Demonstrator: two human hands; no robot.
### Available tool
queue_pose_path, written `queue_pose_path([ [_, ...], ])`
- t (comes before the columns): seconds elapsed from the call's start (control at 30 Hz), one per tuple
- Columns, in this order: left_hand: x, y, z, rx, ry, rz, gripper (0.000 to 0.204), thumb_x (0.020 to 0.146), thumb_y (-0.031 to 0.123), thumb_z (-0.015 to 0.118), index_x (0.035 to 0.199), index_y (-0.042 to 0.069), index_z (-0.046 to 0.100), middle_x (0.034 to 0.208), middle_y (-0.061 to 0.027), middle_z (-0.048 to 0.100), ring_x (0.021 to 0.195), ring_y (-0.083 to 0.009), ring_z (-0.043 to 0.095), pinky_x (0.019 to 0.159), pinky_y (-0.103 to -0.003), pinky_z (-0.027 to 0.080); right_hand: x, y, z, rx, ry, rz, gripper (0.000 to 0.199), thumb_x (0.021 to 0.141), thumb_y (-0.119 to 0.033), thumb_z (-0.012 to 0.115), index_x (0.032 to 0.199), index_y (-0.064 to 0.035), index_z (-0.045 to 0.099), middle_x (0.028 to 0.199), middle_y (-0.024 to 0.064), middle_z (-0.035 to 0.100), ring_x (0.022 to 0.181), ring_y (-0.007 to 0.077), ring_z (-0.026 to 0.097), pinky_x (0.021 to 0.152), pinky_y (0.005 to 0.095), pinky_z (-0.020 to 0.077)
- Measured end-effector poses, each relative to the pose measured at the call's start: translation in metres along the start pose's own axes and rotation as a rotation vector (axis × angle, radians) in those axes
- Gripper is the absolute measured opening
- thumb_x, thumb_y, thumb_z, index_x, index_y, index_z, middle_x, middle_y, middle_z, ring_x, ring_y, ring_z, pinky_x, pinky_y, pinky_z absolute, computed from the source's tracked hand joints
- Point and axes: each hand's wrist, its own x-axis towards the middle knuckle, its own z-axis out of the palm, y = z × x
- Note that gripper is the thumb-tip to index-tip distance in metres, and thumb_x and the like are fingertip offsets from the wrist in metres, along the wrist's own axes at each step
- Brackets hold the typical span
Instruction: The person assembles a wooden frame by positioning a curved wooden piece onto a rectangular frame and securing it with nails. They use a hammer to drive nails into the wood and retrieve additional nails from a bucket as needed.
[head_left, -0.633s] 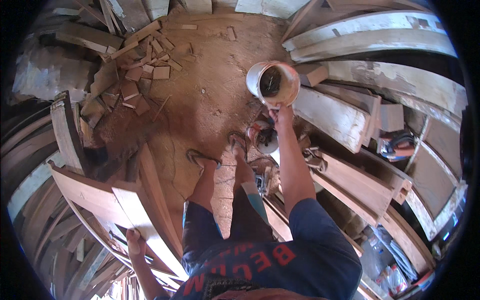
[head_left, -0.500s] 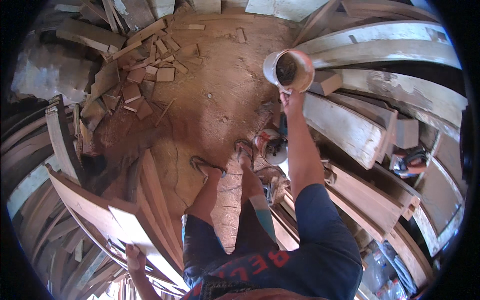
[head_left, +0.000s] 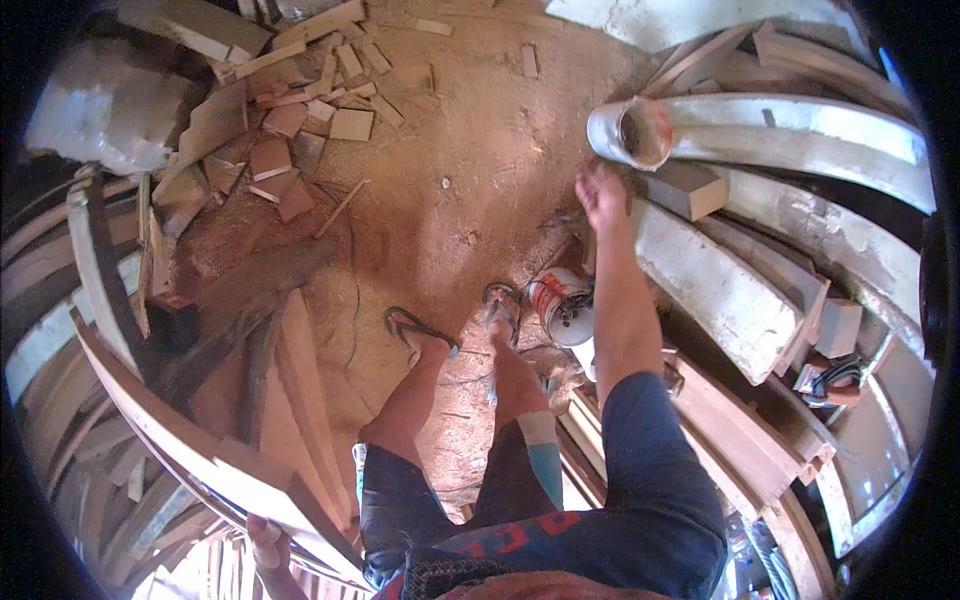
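Observation:
My right hand (head_left: pixel 600 195) is stretched out over the stacked planks, its fingers apart just below a white bucket (head_left: pixel 630 135). The bucket lies tilted on a pale curved plank (head_left: pixel 800 110), its dark, reddish inside facing me. I cannot tell whether my fingertips still touch its rim. My left hand (head_left: pixel 265 545) is low at the left, closed on the edge of a long curved wooden board (head_left: pixel 200 450). I stand in flip-flops (head_left: pixel 420 330) on reddish sawdust ground.
A red-and-white can (head_left: pixel 560 305) stands beside my right foot. A wooden block (head_left: pixel 690 185) lies on the planks near my right hand. Offcuts (head_left: pixel 300 130) are heaped at the top left. Curved planks are stacked on both sides; an orange-and-black power tool (head_left: pixel 830 375) sits at the right.
My right arm carried the bucket up and to the right and laid it on the pale plank. The hand has come off it. My left hand stayed on the board.

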Motion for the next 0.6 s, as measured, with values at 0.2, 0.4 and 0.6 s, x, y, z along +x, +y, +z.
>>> queue_pose_path([
  [0.2,0.009,0.002,0.005,0.171,0.01,0.058,0.043,0.091,0.006,0.069,0.131,-0.002,0.059,0.113,-0.007,0.069,0.105,-0.0177,0.066,0.093,-0.034,0.054,-0.174,0.092,-0.036,-0.15,-0.178,0.31,0.017,0.102,-0.013,0.064,0.115,-0.0039,0.057,0.114,0.015,0.065,0.109,0.0289,0.065,0.096,0.0416,0.0599],
  [0.4,-0.01,0.008,0.006,0.128,-0.12,0.08,0.057,0.096,0.032,0.079,0.137,-0.001,0.057,0.123,-0.0062,0.068,0.114,-0.0139,0.062,0.102,-0.033,0.049,-0.33,0.09,-0.055,-0.9,-0.239,0.578,0.026,0.1,-0.028,0.067,0.118,-0.0098,0.062,0.101,0.0073,0.072,0.088,0.0156,0.07,0.072,0.0302,0.0605],
  [0.6,-0.012,-0.05,-0.11,0.169,0.701,0.333,0.034,0.094,0.021,0.076,0.12,0.003,0.064,0.104,-0.0098,0.07,0.096,-0.02,0.067,0.088,-0.035,0.054,-0.41,0.009,-0.008,-1.248,-0.193,0.343,0.028,0.099,-0.023,0.062,0.123,-0.008,0.057,0.1,0.0131,0.072,0.087,0.0256,0.07,0.069,0.0379,0.0575],
])
